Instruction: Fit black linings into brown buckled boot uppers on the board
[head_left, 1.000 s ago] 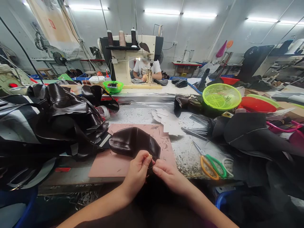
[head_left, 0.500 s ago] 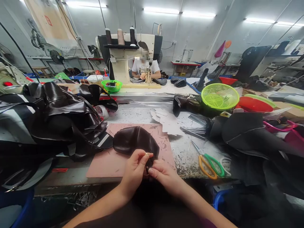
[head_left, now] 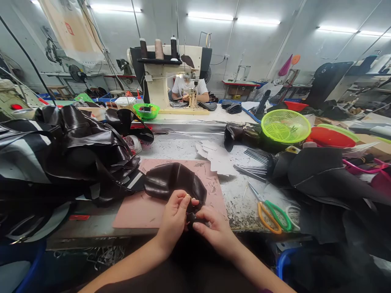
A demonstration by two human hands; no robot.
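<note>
The right hand's [head_left: 216, 232] grip pinches the near, right end of the dark leather piece [head_left: 168, 181]; the left hand [head_left: 172, 217] closes finger and thumb by a small gold-coloured part. Beyond both, the piece's bulk lies on the pink board [head_left: 134, 213], long axis slanting left and away, nearer the left hand. Scissors [head_left: 270, 213] lie rightward on the tabletop [head_left: 165, 148].

The dark piece [head_left: 166, 179] on the pink board [head_left: 137, 211] looks like smooth, glossy leather; the scissors' blades [head_left: 255, 191] are shiny metal.
</note>
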